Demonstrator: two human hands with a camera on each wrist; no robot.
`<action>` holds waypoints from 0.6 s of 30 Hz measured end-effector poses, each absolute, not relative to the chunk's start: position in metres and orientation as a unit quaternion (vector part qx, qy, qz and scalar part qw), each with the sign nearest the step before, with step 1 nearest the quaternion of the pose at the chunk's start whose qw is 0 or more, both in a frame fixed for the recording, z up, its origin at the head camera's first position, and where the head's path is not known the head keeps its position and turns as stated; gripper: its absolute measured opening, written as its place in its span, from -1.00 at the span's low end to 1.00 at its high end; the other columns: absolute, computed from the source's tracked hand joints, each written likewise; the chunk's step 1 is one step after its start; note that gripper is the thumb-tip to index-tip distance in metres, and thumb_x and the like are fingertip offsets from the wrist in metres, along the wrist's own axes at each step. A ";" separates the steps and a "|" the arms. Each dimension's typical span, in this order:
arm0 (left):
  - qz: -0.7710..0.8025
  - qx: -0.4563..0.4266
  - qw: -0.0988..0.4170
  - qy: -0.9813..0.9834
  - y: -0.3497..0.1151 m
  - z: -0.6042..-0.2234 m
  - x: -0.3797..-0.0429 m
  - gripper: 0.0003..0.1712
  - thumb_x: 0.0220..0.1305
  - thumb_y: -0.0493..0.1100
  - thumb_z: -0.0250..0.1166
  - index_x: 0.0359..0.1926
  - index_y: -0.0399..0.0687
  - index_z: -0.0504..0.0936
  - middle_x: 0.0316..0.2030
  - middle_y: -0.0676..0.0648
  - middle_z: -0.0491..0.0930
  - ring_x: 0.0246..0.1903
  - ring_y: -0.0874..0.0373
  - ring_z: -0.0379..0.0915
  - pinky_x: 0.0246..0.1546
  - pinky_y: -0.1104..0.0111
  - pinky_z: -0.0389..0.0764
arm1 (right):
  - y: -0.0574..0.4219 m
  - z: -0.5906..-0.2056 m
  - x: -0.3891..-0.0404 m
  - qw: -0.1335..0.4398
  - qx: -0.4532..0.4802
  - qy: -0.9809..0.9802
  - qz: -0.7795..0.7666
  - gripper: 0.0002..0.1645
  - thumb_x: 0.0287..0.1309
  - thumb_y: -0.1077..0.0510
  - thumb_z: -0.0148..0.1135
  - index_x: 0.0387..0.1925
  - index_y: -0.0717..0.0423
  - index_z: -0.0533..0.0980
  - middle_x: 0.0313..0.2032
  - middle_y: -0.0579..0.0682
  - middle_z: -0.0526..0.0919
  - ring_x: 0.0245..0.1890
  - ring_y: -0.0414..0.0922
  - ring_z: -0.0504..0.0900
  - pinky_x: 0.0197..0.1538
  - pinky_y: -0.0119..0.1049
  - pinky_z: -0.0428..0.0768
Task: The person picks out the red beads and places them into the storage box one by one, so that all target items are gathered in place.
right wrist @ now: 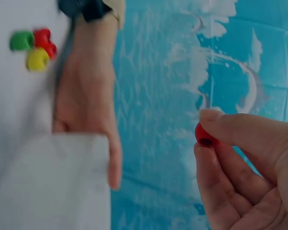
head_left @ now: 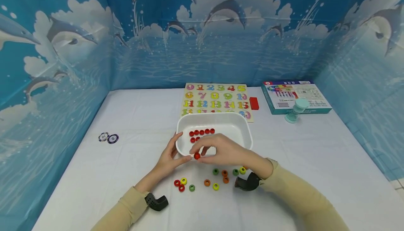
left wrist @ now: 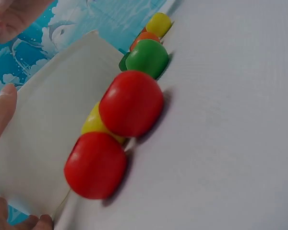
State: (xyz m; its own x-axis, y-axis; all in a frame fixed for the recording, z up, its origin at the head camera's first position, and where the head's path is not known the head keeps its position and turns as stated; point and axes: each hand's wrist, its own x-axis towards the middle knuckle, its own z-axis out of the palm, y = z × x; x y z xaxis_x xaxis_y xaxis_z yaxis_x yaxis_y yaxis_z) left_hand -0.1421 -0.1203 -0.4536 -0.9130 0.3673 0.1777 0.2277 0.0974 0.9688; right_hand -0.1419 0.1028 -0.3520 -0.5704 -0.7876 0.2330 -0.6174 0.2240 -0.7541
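In the head view my right hand (head_left: 217,150) pinches a red bead (head_left: 197,156) between thumb and fingertips, above the near rim of a white tray (head_left: 233,126). The bead's dark hole shows in the right wrist view, with the thumb (right wrist: 240,127) over it. My left hand (head_left: 168,161) rests against the tray's near left corner, thumb and index finger spread along its outer sides. Inside the tray, red beads (head_left: 202,132) form a row, with more in a second row partly hidden by my right hand. Two red beads (left wrist: 132,103) lie on the table close to my left wrist.
Green (head_left: 215,171), orange (head_left: 207,183) and yellow beads (head_left: 216,187) are scattered before the tray. Behind it lies a number board (head_left: 217,97) beside a red block (head_left: 254,103). A box (head_left: 296,96) with turquoise-lidded containers (head_left: 301,104) stands right; two round chips (head_left: 113,138) lie left.
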 end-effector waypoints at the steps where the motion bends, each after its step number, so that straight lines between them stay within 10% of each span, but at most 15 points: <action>1: 0.640 0.196 0.057 0.740 -0.121 -0.457 -0.144 -0.05 0.00 -0.23 0.35 0.35 -0.01 -0.01 0.36 -0.11 -0.29 0.30 -0.01 -0.19 0.22 0.13 0.07 | 0.105 -0.346 -0.147 0.093 -0.450 0.778 -0.430 -0.71 -0.03 0.14 0.31 -0.18 -0.05 0.56 -0.23 -0.20 0.59 -0.29 -0.31 0.53 -0.22 -0.41 0.57; 18: 0.642 0.181 0.069 0.742 -0.118 -0.446 -0.139 -0.07 0.02 -0.22 0.35 0.33 0.15 0.02 0.36 -0.12 -0.30 0.30 -0.04 -0.21 0.22 0.12 0.06 | 0.112 -0.343 -0.235 0.170 -0.382 0.766 -0.488 -0.92 0.00 0.39 0.20 -0.39 0.26 0.51 -0.21 0.14 0.59 -0.21 0.04 0.56 -0.16 -0.26 0.58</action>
